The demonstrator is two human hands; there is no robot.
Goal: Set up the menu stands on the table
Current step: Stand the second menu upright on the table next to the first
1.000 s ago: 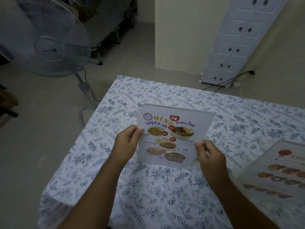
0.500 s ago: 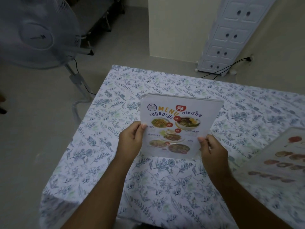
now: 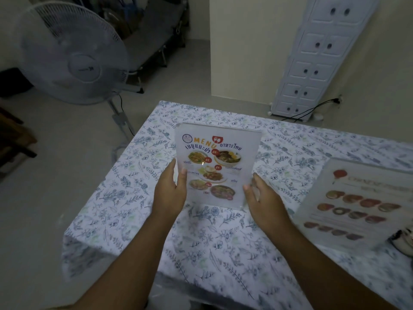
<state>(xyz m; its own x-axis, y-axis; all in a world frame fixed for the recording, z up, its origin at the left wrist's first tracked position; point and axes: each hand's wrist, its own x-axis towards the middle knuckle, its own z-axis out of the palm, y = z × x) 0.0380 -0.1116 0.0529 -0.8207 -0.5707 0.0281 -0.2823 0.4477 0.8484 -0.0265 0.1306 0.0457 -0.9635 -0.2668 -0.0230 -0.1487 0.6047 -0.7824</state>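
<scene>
A clear acrylic menu stand (image 3: 218, 162) with a colourful food menu stands upright on the table (image 3: 138, 211), which wears a blue floral cloth. Its lower edge touches the cloth. My left hand (image 3: 169, 193) grips the stand's left edge, thumb on the front. My right hand (image 3: 261, 200) holds the lower right edge, thumb against the front. A second menu stand (image 3: 355, 202) with rows of small food pictures sits at the right, leaning back.
A white pedestal fan (image 3: 73, 54) stands on the floor beyond the table's left corner. A pale panelled door (image 3: 324, 54) leans on the wall behind, with a black cable beside it. A dark object (image 3: 404, 240) sits at the right edge.
The menu stand has gone from tilted in the air to upright with its base on the cloth. Both hands stayed on its side edges and moved down with it.
</scene>
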